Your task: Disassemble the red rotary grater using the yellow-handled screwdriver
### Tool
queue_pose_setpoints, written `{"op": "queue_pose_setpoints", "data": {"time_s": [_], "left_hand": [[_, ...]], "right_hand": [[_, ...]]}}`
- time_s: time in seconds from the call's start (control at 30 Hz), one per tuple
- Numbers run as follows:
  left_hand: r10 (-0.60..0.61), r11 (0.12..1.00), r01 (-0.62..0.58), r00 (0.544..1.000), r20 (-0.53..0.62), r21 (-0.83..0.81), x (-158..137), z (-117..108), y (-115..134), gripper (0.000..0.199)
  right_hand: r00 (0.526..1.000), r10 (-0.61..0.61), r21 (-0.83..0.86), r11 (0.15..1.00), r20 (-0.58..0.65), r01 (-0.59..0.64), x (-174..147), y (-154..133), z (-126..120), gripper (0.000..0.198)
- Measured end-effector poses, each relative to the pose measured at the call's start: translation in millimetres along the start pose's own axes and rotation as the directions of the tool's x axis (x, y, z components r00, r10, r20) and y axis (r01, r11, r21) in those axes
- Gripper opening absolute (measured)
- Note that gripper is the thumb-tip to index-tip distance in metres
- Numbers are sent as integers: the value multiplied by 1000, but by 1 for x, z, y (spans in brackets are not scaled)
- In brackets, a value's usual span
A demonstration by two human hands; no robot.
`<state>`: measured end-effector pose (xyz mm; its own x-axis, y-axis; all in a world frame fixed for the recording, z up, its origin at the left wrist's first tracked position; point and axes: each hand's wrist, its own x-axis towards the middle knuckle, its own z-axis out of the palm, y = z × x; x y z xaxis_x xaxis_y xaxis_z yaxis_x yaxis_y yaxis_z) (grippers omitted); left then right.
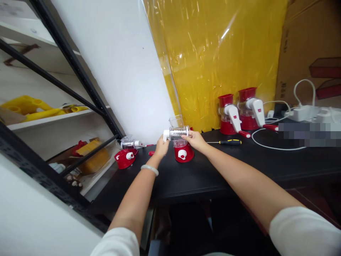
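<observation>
Grater stands upright on the black table, at about twelve o'clock from you and near the table's far edge, its red base down and a clear hopper on top. In the head view, your left hand is closed around the white end cap at the drum's nine o'clock side, and a pale bangle sits on that wrist. Your right hand grips the drum from the three o'clock side, fingers curled over the metal cylinder; both hands are touching the grater. At nine o'clock of it, near the table's left end, a second grater lies tipped over, its drum pointing toward three o'clock. At two o'clock, two more graters stand side by side against the yellow sheet, white handles hanging down. A screwdriver lies flat between your right hand and those two, just beside them. White cables loop on the table at three o'clock. Shelves with yellow parts fill the ten o'clock side.
</observation>
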<state>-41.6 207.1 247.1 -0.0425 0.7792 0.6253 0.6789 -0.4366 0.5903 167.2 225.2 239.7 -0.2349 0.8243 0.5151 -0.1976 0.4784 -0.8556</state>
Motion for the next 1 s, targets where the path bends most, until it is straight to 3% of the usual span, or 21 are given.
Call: {"op": "queue_pose_setpoints", "data": {"time_s": [0.27,0.43,0.63,0.83,1.0], "left_hand": [[-72,996,69,995,64,48,5,-8,-3,15],[-116,986,123,991,-68,112,-3,2,2,15],[-88,942,160,966,-242,296,-28,3,20,26],[-151,902,241,954,-260,358,-27,7,21,30],[-138,912,208,968,-211,354,-19,4,12,27]], "right_hand": [[1000,1,6,1000,-30,-1,-1,3,9,26],[999,0,0,1000,-53,0,0,10,13,32],[997,-11,-11,1000,-78,10,-3,9,14,38],[995,-20,-59,998,-94,14,-5,10,17,39],[989,-34,-119,993,-147,17,-7,12,24,36]]}}
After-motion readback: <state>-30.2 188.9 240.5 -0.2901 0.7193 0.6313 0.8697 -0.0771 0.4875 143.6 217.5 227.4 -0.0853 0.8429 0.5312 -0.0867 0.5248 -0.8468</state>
